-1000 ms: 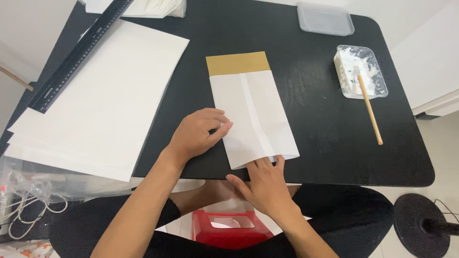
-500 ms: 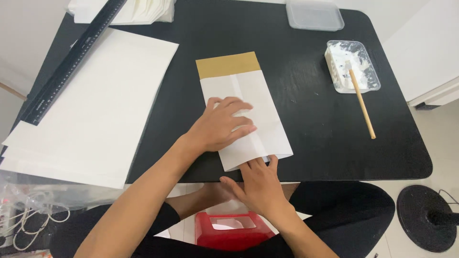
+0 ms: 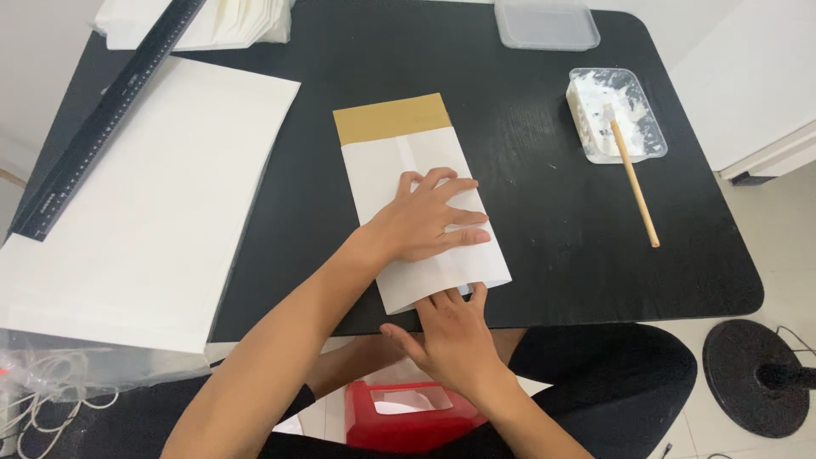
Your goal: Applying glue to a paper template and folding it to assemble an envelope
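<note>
Left hand (image 3: 425, 223) lies flat, palm down, on the folded bag (image 3: 421, 204), fingers spread a little and pointing right, pressing the white paper; nothing pinched. Right hand (image 3: 455, 340) sits at the bag's near edge, fingers together and extended, tips touching or just under the bottom fold; can't tell which, thumb splayed left over the table edge. Bag lies mid-table (image 3: 527, 212), long axis running away from the person, brown strip (image 3: 391, 118) at the far end, white body with a centre crease. Left of it, well apart: large white sheet (image 3: 144, 204) with a black ruler (image 3: 102, 127) lying diagonally across its far corner. Far left: paper stack (image 3: 229, 21). Right: clear tray (image 3: 616, 115) with white paste, wooden stick (image 3: 633, 183) resting in it and reaching out onto the table. Far edge: clear lid (image 3: 546, 23). Below the table: red box (image 3: 408, 416) at the lap. Nothing lies between hands and bag.
</note>
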